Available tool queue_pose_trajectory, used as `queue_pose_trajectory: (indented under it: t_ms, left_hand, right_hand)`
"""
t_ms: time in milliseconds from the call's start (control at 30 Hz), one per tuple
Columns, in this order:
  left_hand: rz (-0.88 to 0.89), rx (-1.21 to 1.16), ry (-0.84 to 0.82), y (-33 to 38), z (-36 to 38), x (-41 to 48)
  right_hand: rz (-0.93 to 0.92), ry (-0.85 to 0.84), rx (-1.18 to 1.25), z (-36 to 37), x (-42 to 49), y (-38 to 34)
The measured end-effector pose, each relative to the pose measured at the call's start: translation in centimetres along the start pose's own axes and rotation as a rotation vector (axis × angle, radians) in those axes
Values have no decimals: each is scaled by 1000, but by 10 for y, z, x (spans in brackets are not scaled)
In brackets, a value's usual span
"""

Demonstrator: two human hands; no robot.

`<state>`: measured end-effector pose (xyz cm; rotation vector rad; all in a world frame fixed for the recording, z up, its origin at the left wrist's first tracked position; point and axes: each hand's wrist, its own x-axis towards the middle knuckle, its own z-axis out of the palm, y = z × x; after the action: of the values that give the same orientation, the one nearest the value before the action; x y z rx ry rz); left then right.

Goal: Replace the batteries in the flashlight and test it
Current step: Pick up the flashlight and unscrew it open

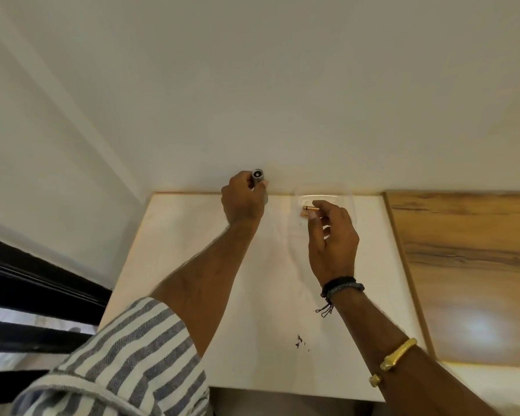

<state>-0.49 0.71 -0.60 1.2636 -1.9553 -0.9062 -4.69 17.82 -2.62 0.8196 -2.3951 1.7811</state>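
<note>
At the white bench's (252, 295) twelve o'clock edge, the left hand (243, 199) grips an upright grey metal flashlight (257, 179); at its three o'clock, right hand (333, 238) fingers (312, 216) pinch a gold cylindrical battery (310, 208).

Blue-and-white striped sleeve (126, 349), gold battery (311, 208)

No text, label or number is legible anywhere.

Prob a home room: plain white wall (282, 85) meeting a white worktop (192, 265), wood-grain panel (469, 265) sitting beside it, dark window frame (27, 280) showing left.
</note>
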Motion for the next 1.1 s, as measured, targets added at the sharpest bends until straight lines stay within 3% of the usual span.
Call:
queue_pose_trajectory:
  t_ms: [300, 567, 733, 933, 1100]
  left_hand:
    - [168, -118, -32, 4, -49, -100]
    - [323, -247, -218, -11, -87, -190]
    - [422, -206, -274, -28, -98, -233]
    - [512, 17, -374, -42, -101, -251]
    - [584, 95, -375, -43, -97, -255]
  right_hand:
    - [106, 4, 160, -37, -47, -48]
    - [177, -123, 211, -75, -103, -73]
    - [196, -218, 186, -99, -135, -66]
    - [214, -365, 37, -112, -148, -54]
    - [177, -389, -60, -116, -144, -48]
